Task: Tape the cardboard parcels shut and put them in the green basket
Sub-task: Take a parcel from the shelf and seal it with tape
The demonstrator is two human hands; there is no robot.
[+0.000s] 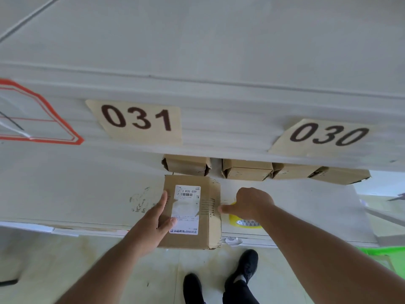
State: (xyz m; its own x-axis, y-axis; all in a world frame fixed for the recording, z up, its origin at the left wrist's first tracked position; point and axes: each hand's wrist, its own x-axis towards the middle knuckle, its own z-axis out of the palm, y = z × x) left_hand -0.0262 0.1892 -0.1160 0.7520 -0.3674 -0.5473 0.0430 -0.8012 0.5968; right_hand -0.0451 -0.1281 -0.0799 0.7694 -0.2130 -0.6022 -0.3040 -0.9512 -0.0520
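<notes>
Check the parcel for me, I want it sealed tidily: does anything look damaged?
Yes. The held parcel looks worn: its white label is partly torn away in the middle, and the cardboard's right edge is scuffed and ragged near the bottom corner.

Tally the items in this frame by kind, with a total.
Brown cardboard parcels: 5, one held, four at the back
Yellow tape roll: 1
Green basket: 1
Number signs: 2
Total: 9

tape roll point(245, 222) half hidden under right hand point(252, 204), green basket point(385, 256) cut off at edge
</notes>
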